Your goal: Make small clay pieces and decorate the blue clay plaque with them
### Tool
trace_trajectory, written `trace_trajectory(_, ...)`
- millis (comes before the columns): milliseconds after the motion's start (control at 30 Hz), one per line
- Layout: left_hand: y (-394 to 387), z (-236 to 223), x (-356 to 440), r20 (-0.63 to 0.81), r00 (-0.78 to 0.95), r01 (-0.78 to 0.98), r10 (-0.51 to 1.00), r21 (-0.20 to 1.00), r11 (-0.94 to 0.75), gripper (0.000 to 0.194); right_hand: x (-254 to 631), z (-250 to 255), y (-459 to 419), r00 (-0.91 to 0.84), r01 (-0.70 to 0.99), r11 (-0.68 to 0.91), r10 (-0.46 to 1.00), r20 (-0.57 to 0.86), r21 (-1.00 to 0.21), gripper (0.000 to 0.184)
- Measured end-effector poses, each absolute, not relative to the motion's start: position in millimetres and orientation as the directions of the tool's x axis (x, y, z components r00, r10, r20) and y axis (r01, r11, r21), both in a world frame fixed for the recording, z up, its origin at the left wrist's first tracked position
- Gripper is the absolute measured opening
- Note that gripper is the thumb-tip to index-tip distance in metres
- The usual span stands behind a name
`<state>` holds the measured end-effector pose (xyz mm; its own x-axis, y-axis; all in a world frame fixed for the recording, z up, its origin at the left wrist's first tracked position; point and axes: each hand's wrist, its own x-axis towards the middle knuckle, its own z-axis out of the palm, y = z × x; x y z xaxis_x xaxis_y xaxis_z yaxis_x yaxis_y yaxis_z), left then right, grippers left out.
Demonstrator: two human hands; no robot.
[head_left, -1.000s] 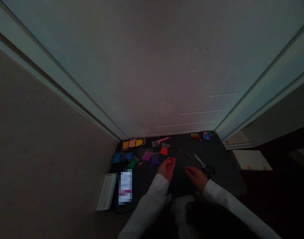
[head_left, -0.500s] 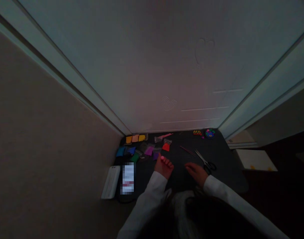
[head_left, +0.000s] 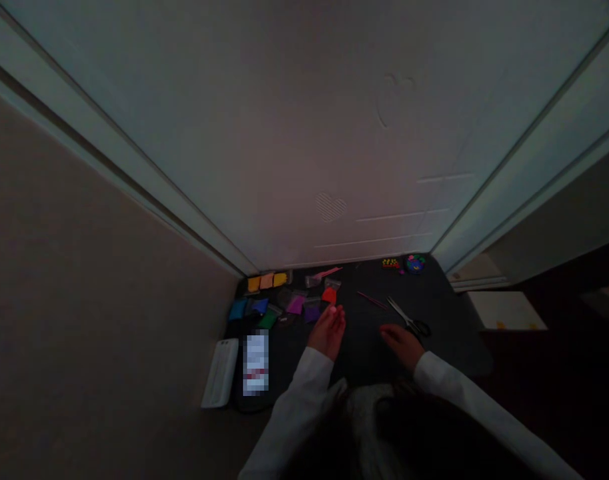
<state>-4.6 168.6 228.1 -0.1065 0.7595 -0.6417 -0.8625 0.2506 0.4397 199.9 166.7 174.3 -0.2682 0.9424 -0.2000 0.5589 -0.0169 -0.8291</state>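
My left hand (head_left: 327, 335) is raised over the dark table, palm partly turned up. A small pink ball (head_left: 333, 310), which looks like modelling clay, sits at its fingertips. Just beyond are small bags of red clay (head_left: 329, 294) and purple clay (head_left: 312, 312). Low over the table, my right hand (head_left: 403, 344) points its loosely extended fingers to the left, with nothing visible in them. Close beyond it lie scissors (head_left: 408, 319) with dark handles, blades pointing away. A thin pink-purple stick (head_left: 372, 300) rests left of the blades.
More coloured clay packets, including green (head_left: 268, 319) and yellow (head_left: 280, 279), lie at the left. A blurred bright screen (head_left: 256, 363) and a white case (head_left: 219, 373) are nearer. A round multicoloured container (head_left: 415, 264) stands at the back right, against the white wall (head_left: 304, 133).
My left hand has tilted up, its fingers straightening from a curl, with the pink ball still at the tips. My right hand has shifted slightly right. The whole view has moved a little.
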Motion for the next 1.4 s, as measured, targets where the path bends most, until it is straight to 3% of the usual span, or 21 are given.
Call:
trace_trajectory(200, 165.7, 225.9, -6.1, -0.621, -0.137, -0.854, 0.772, 0.469, 0.226, 0.016, 197.2, 170.9, 162.3, -0.285, 0.56, -0.016, 0.935, -0.211, -0.828, 0.031)
trace_trajectory(367, 161.7, 217.5, -11.9, -0.672, -0.11, -0.844, 0.732, 0.452, 0.288, 0.005, 194.6, 169.6, 161.0, -0.302, 0.565, -0.013, 0.927, -0.221, -0.825, 0.031)
trace_trajectory(500, 159.5, 208.2, -17.1, -0.705, -0.085, -0.827, 0.704, 0.444, 0.344, 0.021, 192.7, 165.3, 160.1, -0.292, 0.57, -0.029, 0.927, -0.235, -0.821, 0.033)
trace_trajectory(667, 156.3, 192.3, -24.8, -0.695, -0.145, -0.753, 0.704, 0.54, 0.377, 0.02, 189.2, 158.3, 158.3, -0.298, 0.56, -0.035, 0.924, -0.24, -0.828, 0.031)
trace_trajectory(1033, 152.7, 133.6, -47.1, -0.603, -0.415, -0.287, 0.681, 0.797, 0.531, 0.028, 185.9, 153.5, 155.9, -0.309, 0.559, -0.03, 0.92, -0.242, -0.829, 0.033)
trace_trajectory(1233, 151.3, 124.6, -50.6, -0.571, -0.461, -0.07, 0.679, 0.786, 0.614, 0.027, 187.9, 150.9, 154.1, -0.341, 0.631, 0.038, 0.911, -0.234, -0.775, 0.035)
trace_trajectory(1400, 150.1, 126.1, -43.5, -0.568, -0.44, 0.025, 0.696, 0.766, 0.642, 0.027, 194.3, 149.9, 154.7, -0.439, 0.726, 0.2, 0.871, -0.22, -0.658, 0.043)
